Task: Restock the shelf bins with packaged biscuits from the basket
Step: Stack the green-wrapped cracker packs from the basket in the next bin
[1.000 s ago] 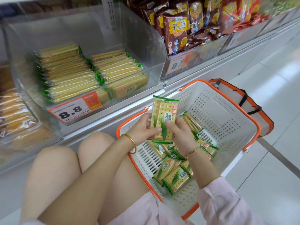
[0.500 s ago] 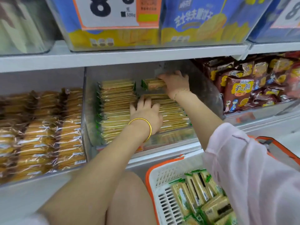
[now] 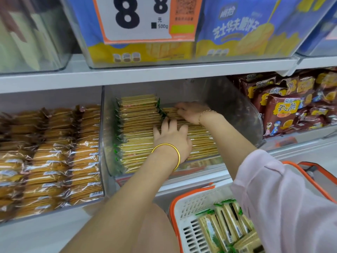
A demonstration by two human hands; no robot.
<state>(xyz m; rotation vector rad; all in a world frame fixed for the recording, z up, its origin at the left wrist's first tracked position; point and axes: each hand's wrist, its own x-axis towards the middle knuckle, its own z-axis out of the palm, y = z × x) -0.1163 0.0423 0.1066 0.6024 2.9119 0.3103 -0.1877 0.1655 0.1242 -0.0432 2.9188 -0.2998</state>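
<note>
Left grip, fingers straight and spread, presses flat on the right-hand row of biscuit packs in the clear shelf bin. It holds nothing and appears to steady the row. Right grip reaches over it to the rear of the same row, with its fingers bent down on the hindmost packs; whether it pinches a pack or only pushes cannot be told from here. A second, taller row of packs stands just beside, on the left of the bin. The basket sits low at the person's right, below the shelf, and more green-trimmed packs lie in it. The step in hand is judged to be seating packs at the back of the right row, so restocking is partway along. The next move would call for both grips to leave the bin without tipping the upright packs. One would then go down to the basket for a fresh handful, turned on edge to match the rows. The neighbouring bins, of brown-wrapped biscuits and of red packets, play no part.
</note>
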